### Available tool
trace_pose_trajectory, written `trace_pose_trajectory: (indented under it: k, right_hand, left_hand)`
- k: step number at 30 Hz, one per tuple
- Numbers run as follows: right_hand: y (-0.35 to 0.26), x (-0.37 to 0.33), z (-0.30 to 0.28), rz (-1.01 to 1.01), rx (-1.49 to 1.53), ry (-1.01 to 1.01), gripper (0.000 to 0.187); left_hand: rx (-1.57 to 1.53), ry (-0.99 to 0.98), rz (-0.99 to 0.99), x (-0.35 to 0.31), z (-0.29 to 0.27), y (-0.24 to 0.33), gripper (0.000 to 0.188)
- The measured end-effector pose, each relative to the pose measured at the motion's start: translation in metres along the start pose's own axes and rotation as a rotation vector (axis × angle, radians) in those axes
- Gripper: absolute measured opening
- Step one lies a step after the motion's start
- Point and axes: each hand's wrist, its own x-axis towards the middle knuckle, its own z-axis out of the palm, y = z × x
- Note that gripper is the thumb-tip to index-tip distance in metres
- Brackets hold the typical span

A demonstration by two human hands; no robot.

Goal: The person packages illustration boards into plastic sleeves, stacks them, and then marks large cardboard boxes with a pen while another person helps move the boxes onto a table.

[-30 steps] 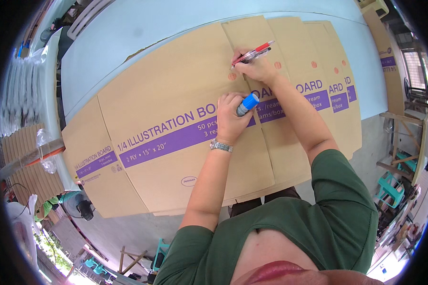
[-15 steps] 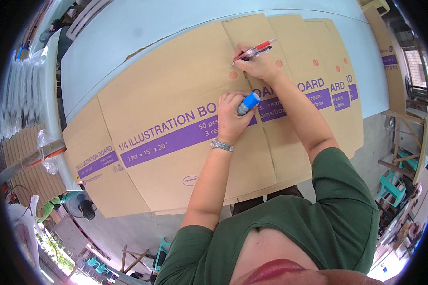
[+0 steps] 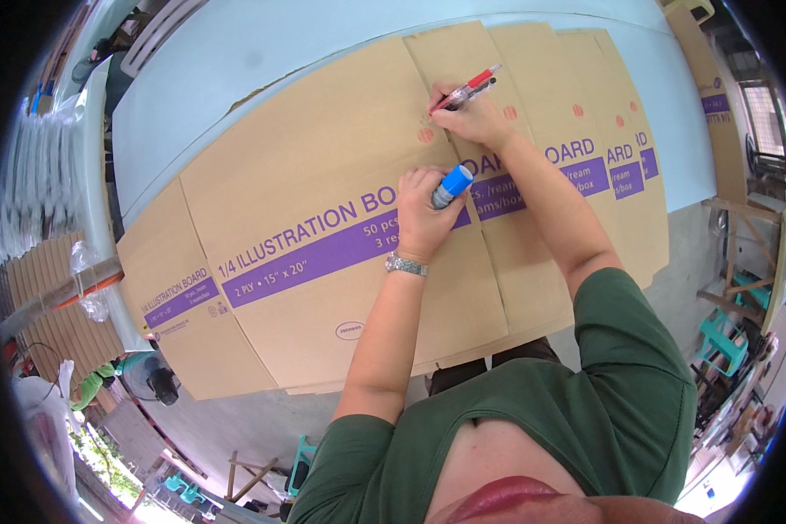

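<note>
My left hand (image 3: 424, 210) rests on the top sheet of a fanned stack of flattened cardboard boxes (image 3: 323, 131), its fingers wrapped round a stubby cylinder (image 3: 452, 186) with a blue end and a grey body. What kind of thing the cylinder is, I cannot make out. Farther up the sheet, my right hand (image 3: 470, 120) grips a red pen (image 3: 479, 79) together with a dark one (image 3: 484, 86). The writing tip is down at the cardboard, just above a round red stamp mark (image 3: 425, 135). Similar red marks show on the sheets fanned to the right.
The boxes lie on a light blue tabletop (image 3: 175, 131). Plastic-wrapped stacks (image 3: 39, 183) and brown folded cardboard (image 3: 48, 306) stand at the left. A fan (image 3: 153, 380) is at the lower left. A teal stool (image 3: 722, 341) and another cardboard piece (image 3: 707, 105) are at the right.
The pens have tilted slightly more upright in my right hand. Faint small dark marks now show by the pen tip, above the red stamp mark. My left hand has barely moved.
</note>
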Motion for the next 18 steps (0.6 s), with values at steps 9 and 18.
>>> trace_pose_trajectory:
  k: [9, 18]
  right_hand:
    - [-0.0013, 0.0019, 0.0025, 0.032, 0.029, 0.067, 0.006]
    - [0.0045, -0.0002, 0.0035, -0.016, 0.029, 0.072, 0.006]
  left_hand:
    - [0.004, -0.006, 0.002, 0.0001, 0.0017, -0.0001, 0.021]
    - [0.009, 0.006, -0.007, -0.0005, 0.0033, -0.0015, 0.022]
